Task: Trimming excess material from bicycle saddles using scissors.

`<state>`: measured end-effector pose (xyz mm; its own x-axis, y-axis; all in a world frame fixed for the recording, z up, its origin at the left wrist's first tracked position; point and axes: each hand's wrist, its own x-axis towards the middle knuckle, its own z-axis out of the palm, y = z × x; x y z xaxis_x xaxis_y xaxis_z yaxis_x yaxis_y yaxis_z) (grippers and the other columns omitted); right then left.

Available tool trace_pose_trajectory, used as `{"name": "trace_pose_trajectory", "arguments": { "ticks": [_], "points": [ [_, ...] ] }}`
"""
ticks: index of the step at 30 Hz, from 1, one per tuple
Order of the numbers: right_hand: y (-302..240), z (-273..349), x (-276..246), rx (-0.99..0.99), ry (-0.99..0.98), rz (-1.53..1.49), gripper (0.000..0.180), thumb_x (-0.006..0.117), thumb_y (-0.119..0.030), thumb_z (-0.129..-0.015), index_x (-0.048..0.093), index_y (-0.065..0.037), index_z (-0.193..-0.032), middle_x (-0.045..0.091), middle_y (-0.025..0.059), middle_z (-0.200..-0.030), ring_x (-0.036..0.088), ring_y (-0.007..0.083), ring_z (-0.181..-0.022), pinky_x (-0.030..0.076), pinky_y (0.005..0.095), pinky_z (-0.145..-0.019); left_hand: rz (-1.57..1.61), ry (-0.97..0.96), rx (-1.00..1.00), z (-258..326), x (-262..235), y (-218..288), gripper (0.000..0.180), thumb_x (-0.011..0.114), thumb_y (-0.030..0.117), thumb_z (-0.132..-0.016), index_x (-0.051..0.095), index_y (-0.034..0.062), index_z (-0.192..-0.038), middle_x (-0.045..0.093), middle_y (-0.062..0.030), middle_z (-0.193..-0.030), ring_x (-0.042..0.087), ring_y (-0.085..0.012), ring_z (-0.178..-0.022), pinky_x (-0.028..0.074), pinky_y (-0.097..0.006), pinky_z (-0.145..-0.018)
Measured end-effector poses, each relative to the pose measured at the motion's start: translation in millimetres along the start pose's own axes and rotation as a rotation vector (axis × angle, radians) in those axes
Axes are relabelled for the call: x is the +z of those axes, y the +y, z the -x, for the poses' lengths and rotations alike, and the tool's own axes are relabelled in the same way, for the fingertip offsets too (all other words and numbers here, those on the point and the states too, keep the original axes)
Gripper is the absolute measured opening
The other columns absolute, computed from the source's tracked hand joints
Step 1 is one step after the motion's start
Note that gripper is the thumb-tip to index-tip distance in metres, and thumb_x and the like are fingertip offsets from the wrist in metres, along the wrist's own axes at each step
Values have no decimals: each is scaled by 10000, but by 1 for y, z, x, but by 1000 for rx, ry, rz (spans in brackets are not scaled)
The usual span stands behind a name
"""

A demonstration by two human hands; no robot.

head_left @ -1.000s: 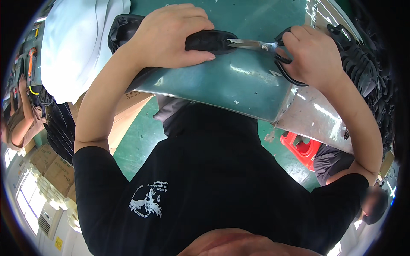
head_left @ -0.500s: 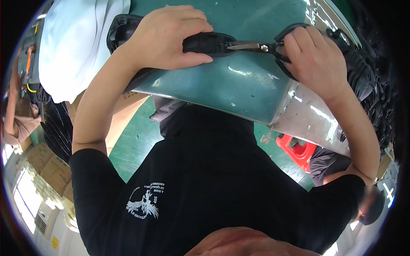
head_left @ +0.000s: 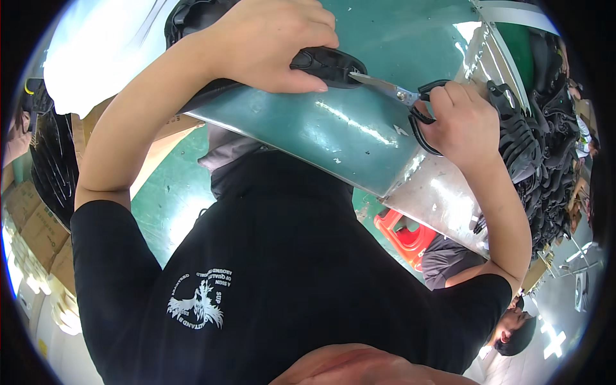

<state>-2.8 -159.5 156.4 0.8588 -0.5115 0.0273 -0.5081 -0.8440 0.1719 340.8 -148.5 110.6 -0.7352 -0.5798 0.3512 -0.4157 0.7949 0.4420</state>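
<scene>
My left hand (head_left: 273, 42) presses down on a black shoe part (head_left: 324, 64) that lies on the green table top (head_left: 308, 128), with its fingers curled over the piece. My right hand (head_left: 459, 119) grips black-handled scissors (head_left: 401, 96). The steel blades point left and their tips touch the end of the black piece. Most of the black piece is hidden under my left hand.
A heap of black shoe parts (head_left: 536, 147) lies at the right of the table. A white cloth-like mass (head_left: 96, 51) is at the upper left. A red stool (head_left: 404, 234) stands on the green floor, beside a seated person (head_left: 462, 266). Cardboard boxes (head_left: 35, 224) are stacked at left.
My right hand and the scissors have shifted slightly lower and left along the table, and the blade tips stay at the black piece. My left hand keeps its hold.
</scene>
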Motion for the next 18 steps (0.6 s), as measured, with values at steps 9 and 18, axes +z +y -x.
{"name": "trace_pose_trajectory", "arguments": {
  "ticks": [9,18],
  "points": [
    [1,2,0,72,-11,-108,293,845,-276,-775,629,-79,-783,646,75,-781,684,309,-747,550,433,-609,0,-12,-7,-2,0,1,422,860,390,-796,712,45,-989,672,-120,-943,662,-361,-871,540,-457,-720],
    [-8,1,-7,95,37,26,296,850,-306,-763,640,-107,-821,622,51,-822,677,259,-792,552,388,-633,-4,-37,-16,-5,-2,2,430,858,393,-803,710,42,-1001,673,-122,-945,664,-361,-877,543,-456,-724]
  ]
}}
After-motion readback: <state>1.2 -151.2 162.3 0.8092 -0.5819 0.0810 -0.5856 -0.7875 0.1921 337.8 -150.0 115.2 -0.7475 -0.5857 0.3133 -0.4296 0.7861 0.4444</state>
